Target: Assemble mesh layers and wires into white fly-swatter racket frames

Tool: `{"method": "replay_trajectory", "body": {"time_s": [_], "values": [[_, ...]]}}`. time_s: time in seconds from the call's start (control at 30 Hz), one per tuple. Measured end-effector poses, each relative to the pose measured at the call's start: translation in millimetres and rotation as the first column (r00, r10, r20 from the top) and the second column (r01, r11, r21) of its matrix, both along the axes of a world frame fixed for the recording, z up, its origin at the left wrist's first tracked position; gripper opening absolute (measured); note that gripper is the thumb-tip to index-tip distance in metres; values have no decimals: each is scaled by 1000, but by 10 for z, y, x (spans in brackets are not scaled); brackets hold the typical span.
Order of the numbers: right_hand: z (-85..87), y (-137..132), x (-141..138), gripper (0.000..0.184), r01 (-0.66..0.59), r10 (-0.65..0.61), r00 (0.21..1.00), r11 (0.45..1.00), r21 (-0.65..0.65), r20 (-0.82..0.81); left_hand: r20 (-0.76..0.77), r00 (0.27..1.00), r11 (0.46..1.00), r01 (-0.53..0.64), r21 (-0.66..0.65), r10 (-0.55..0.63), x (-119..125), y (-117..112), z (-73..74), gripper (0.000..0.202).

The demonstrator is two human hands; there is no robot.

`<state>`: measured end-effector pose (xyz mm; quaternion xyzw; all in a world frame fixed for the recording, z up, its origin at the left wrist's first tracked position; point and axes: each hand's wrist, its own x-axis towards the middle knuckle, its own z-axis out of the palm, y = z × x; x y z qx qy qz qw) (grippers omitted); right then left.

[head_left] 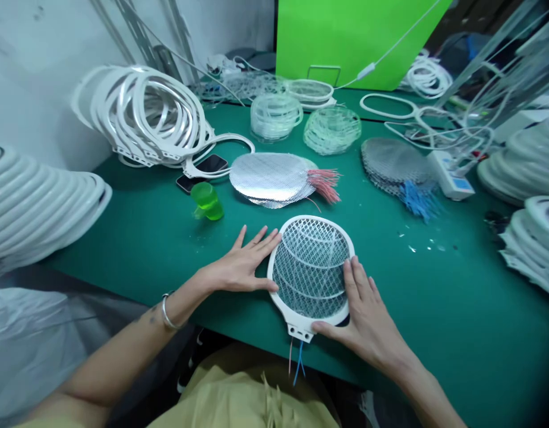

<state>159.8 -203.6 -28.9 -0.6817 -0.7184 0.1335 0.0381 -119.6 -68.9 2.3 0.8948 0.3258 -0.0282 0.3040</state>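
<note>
A white mosquito-swatter head [311, 267] with a diamond metal mesh lies flat at the table's front edge. A pink wire and blue wires [299, 359] hang from its neck. On its left rim rest the fingertips and thumb of my left hand [239, 264], fingers spread. My right hand [368, 309] lies along the right rim, its fingers stretched out and its thumb at the lower rim by the neck. Behind the head lies a stack of shiny mesh sheets [270, 175] with pink wires. Farther right is a stack of darker mesh sheets [390, 160] with blue wires.
White swatter frames [150, 119] lean at the back left, with more stacked at the left [38, 208] and right edges. A green tape roll [207, 201], a phone [212, 164] and clear ring stacks [332, 129] stand on the green table [457, 333]. A green panel [346, 41] rises behind.
</note>
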Motion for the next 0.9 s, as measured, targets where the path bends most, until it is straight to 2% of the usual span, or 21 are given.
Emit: {"method": "replay_trajectory", "body": {"time_s": [0.2, 0.3, 0.33, 0.37, 0.4, 0.43, 0.47, 0.5, 0.53, 0.57, 0.63, 0.7, 0.73, 0.77, 0.8, 0.83, 0.87, 0.9], "values": [[-1, 21, -26, 123, -11, 9, 999, 999, 46, 43, 20, 998, 998, -61, 1, 61, 36, -34, -48, 96], [25, 31, -42, 123, 2, -4, 998, 1000, 31, 63, 47, 999, 1000, -16, 9, 16, 11, -51, 5, 95], [38, 34, -46, 124, 8, -9, 998, 1000, 15, 66, 92, 995, 998, -30, 50, 25, -19, -38, 41, 92], [51, 38, -50, 124, 13, -13, 998, 1000, -5, 66, 172, 981, 986, -109, 127, 87, -64, -9, 80, 87], [62, 41, -52, 125, 17, -15, 998, 1000, -25, 65, 280, 940, 941, -259, 220, 194, -126, 39, 118, 80], [72, 43, -54, 126, 19, -16, 998, 999, -41, 64, 399, 860, 842, -450, 297, 319, -203, 105, 147, 75], [77, 45, -54, 126, 19, -16, 998, 998, -52, 63, 496, 756, 708, -620, 338, 426, -290, 188, 164, 71], [79, 47, -53, 126, 17, -14, 998, 998, -58, 61, 555, 660, 581, -737, 346, 507, -380, 282, 166, 69], [76, 48, -51, 126, 14, -11, 998, 998, -59, 57, 561, 611, 514, -786, 345, 558, -465, 376, 157, 69], [69, 49, -48, 126, 12, -9, 999, 998, -56, 53, 537, 606, 506, -792, 341, 587, -537, 459, 140, 68], [49, 51, -38, 125, 10, -8, 999, 999, -47, 48, 497, 629, 535, -775, 337, 598, -606, 536, 120, 61], [29, 53, -31, 125, 9, -7, 999, 999, -40, 51, 524, 638, 564, -762, 319, 565, -546, 430, 158, 57], [23, 55, -30, 125, 8, -6, 999, 999, -39, 54, 538, 660, 618, -730, 292, 525, -467, 303, 203, 57], [19, 57, -32, 125, 8, -6, 998, 999, -40, 55, 551, 691, 697, -672, 252, 467, -360, 134, 261, 57], [18, 60, -36, 125, 10, -7, 998, 999, -45, 55, 563, 732, 805, -564, 185, 384, -235, -62, 325, 57], [20, 63, -41, 125, 12, -10, 999, 999, -51, 53, 559, 781, 905, -408, 122, 277, -102, -268, 387, 56], [22, 66, -48, 126, 16, -13, 999, 998, -57, 51, 588, 787, 946, -305, 112, 185, 28, -467, 442, 55], [26, 69, -54, 126, 19, -16, 999, 998, -62, 48, 629, 768, 956, -259, 136, 119, 146, -644, 484, 55]]}}
